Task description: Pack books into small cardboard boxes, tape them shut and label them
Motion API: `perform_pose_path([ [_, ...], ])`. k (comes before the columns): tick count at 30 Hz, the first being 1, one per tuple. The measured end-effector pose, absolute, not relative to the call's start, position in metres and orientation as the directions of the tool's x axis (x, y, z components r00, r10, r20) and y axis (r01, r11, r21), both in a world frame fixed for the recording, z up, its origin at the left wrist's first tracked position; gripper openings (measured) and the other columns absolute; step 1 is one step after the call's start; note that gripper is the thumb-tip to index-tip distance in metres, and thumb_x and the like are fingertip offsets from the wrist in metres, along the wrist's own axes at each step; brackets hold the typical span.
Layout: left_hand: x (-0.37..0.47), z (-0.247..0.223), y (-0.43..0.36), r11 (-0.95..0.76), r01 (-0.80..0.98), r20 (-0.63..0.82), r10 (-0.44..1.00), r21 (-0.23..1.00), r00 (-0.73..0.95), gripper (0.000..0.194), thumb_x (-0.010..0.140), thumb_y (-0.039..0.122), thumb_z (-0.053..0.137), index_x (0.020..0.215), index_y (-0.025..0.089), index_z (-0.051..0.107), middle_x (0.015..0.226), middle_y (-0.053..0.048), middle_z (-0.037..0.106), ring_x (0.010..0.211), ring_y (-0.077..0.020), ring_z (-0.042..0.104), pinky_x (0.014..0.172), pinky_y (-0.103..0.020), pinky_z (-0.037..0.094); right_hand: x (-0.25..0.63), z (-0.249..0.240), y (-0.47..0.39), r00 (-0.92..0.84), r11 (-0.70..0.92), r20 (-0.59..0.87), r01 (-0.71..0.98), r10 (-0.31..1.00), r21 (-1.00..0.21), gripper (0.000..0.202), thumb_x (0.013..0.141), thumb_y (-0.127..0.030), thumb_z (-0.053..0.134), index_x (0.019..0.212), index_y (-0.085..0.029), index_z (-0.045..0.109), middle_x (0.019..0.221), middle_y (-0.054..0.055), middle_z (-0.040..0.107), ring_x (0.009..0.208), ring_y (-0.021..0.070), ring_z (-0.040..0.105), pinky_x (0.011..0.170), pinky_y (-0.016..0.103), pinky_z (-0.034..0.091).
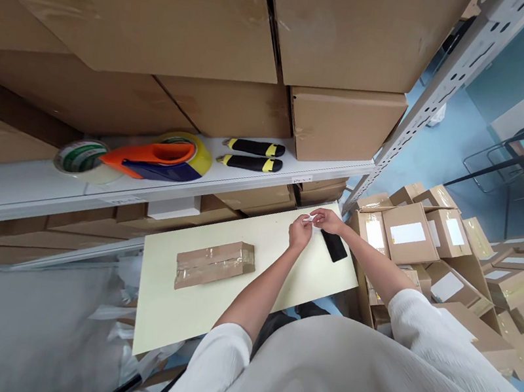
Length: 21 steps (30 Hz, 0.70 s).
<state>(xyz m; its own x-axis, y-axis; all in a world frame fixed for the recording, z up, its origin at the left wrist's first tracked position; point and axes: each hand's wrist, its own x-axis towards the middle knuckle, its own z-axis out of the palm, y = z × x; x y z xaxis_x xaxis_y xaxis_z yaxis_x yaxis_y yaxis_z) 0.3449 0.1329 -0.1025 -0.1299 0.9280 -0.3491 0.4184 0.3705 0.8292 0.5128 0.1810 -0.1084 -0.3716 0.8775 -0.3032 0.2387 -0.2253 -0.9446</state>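
Note:
Above the far right part of the pale yellow tabletop (208, 313), my two hands come together. My left hand (300, 231) is closed, its fingertips pinching a small white paper-like piece (309, 219). From the other side, my right hand (328, 220) pinches the same piece. Fingers cover much of it, so its exact kind is unclear. A black phone-like slab (334, 246) lies flat just below my right hand. Left of my hands, a taped brown cardboard box (215, 265) rests on the tabletop, apart from both.
A white shelf (331, 165) runs across the front, holding large cartons (347, 127), two black-and-yellow utility knives (250, 162), an orange-and-blue tape dispenser (161, 159) and a tape roll (83, 159). Labelled boxes (410, 233) crowd the right side. A perforated metal post (418, 108) stands at the shelf's end.

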Motion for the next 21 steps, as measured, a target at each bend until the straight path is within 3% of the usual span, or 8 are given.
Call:
perform_pose_path([
  [13,0.339,-0.108,0.135,0.378,0.358,-0.345,0.926,0.854,-0.153,0.03,0.088,0.007,0.056,0.108,0.024,0.071,0.09,-0.001,0.081,0.097,-0.0203,0.078,0.095,-0.033,0.056,0.515,-0.105,0.182,-0.337,-0.183,-0.304,0.344,0.891,-0.921,0.034,0.066,-0.006,0.066,0.096,-0.019,0.071,0.08,0.002,0.075,0.077,0.0173,0.069,0.078,0.03,0.055],
  [21,0.342,-0.114,0.134,0.342,0.444,-0.325,0.939,0.828,-0.116,0.019,0.09,0.016,0.061,0.105,0.027,0.065,0.088,0.001,0.077,0.089,-0.0184,0.074,0.088,-0.031,0.055,0.511,-0.106,0.182,-0.355,-0.135,-0.281,0.386,0.892,-0.913,0.033,0.07,-0.007,0.064,0.1,-0.019,0.071,0.083,0.003,0.076,0.078,0.0176,0.069,0.08,0.031,0.055],
])
